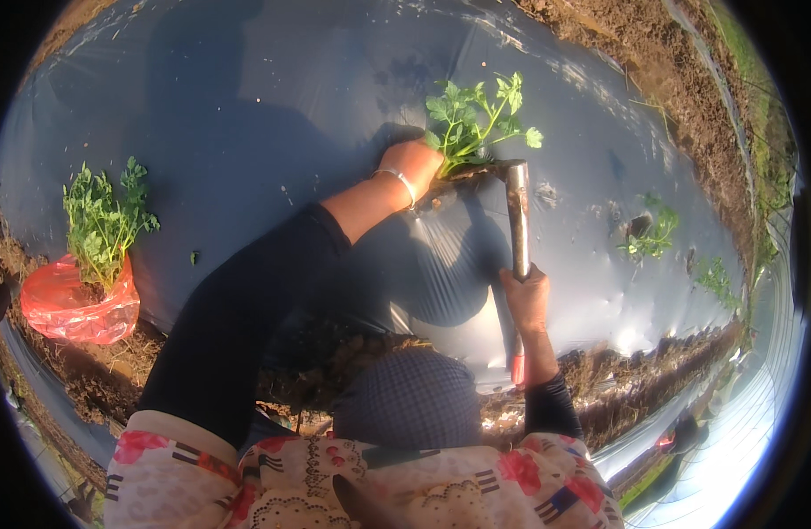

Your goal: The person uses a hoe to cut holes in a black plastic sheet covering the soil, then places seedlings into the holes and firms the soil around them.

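Note:
A leafy green seedling (479,125) stands tilted at a soil-edged hole (453,186) in the grey plastic mulch film. My left hand (413,166), with a bracelet at the wrist, is closed around its lower stems; the fingertips and roots are hidden. In my right hand (528,301) is the metal shaft of a short-handled hoe (517,211). The hoe's head reaches left to the soil beside the seedling's base, and its blade cannot be fully seen. The lower end of the handle is red.
A red plastic bag (81,304) holding more seedlings (107,225) sits at the left on the bed's edge. Two planted seedlings (653,231) (715,283) grow to the right. Bare soil (617,40) borders the mulch film (260,145). My knee (408,400) is close below.

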`<state>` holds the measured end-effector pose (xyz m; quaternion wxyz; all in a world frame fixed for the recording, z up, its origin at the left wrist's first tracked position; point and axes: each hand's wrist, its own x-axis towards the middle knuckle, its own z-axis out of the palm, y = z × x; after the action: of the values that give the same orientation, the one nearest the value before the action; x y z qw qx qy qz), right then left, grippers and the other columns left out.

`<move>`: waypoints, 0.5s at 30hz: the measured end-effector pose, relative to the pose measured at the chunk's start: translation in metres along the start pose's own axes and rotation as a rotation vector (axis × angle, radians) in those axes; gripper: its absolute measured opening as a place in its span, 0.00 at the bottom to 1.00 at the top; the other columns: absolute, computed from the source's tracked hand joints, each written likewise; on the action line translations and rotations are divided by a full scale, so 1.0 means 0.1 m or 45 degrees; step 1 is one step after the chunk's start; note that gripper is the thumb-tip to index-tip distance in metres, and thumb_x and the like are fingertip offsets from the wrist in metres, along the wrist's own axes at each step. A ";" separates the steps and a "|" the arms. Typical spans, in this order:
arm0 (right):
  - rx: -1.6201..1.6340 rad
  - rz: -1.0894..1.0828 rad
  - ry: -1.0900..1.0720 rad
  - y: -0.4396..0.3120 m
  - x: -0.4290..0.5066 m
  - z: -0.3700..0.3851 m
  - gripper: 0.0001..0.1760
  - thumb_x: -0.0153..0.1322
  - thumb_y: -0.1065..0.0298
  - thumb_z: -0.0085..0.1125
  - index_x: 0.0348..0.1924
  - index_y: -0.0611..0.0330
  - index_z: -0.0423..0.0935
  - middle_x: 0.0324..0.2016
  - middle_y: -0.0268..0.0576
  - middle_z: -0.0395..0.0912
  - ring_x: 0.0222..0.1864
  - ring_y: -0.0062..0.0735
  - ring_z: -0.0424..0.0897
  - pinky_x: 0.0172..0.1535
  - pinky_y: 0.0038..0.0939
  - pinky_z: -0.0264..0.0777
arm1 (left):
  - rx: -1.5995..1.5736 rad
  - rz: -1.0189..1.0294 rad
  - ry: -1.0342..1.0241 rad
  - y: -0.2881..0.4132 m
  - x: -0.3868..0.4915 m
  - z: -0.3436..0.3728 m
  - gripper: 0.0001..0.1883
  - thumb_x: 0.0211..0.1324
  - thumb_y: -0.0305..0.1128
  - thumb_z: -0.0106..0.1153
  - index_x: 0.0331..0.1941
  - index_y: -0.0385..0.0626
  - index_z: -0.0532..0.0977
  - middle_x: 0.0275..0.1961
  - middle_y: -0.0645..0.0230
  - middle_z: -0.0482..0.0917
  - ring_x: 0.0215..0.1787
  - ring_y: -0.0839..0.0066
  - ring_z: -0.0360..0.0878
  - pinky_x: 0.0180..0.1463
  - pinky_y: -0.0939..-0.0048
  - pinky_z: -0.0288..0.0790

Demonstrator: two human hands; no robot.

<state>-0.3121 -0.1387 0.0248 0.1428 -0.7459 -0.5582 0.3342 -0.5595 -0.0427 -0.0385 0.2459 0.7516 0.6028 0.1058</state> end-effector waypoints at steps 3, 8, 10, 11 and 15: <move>-0.029 0.009 0.004 -0.02 -0.01 -0.01 0.12 0.59 0.68 0.61 0.27 0.71 0.75 0.12 0.41 0.69 0.17 0.22 0.65 0.26 0.29 0.66 | 0.047 0.021 0.118 0.08 -0.04 0.01 0.05 0.50 0.27 0.50 0.30 0.46 0.75 0.39 0.61 0.77 0.39 0.61 0.78 0.40 0.60 0.73; -0.074 0.030 -0.012 0.01 0.01 -0.01 0.13 0.59 0.67 0.61 0.25 0.70 0.74 0.12 0.41 0.69 0.17 0.22 0.65 0.25 0.30 0.66 | -0.013 -0.026 0.129 0.09 -0.05 -0.04 0.09 0.50 0.26 0.51 0.37 0.46 0.73 0.36 0.62 0.78 0.41 0.62 0.78 0.42 0.62 0.73; -0.032 0.021 -0.002 0.03 0.01 0.00 0.13 0.59 0.66 0.62 0.25 0.70 0.73 0.11 0.41 0.69 0.16 0.22 0.65 0.25 0.30 0.66 | -0.013 -0.023 0.153 0.08 -0.07 -0.06 0.11 0.49 0.25 0.52 0.39 0.46 0.73 0.36 0.62 0.79 0.41 0.62 0.78 0.43 0.62 0.73; -0.011 0.018 0.000 0.04 0.01 0.01 0.13 0.59 0.66 0.62 0.24 0.70 0.73 0.11 0.41 0.69 0.16 0.22 0.65 0.24 0.30 0.66 | -0.015 -0.013 0.182 0.08 -0.08 -0.07 0.11 0.49 0.25 0.52 0.40 0.46 0.73 0.36 0.62 0.79 0.41 0.62 0.78 0.43 0.62 0.72; 0.006 0.023 -0.012 0.05 0.01 0.02 0.13 0.59 0.66 0.62 0.24 0.70 0.74 0.11 0.42 0.69 0.16 0.23 0.65 0.24 0.30 0.66 | -0.002 -0.014 0.209 0.11 -0.07 -0.07 0.13 0.49 0.25 0.51 0.41 0.47 0.73 0.35 0.64 0.79 0.40 0.62 0.78 0.43 0.62 0.72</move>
<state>-0.3093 -0.1400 0.0201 0.1388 -0.7490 -0.5512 0.3403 -0.5554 -0.0495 -0.0264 0.1968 0.7369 0.6250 0.1662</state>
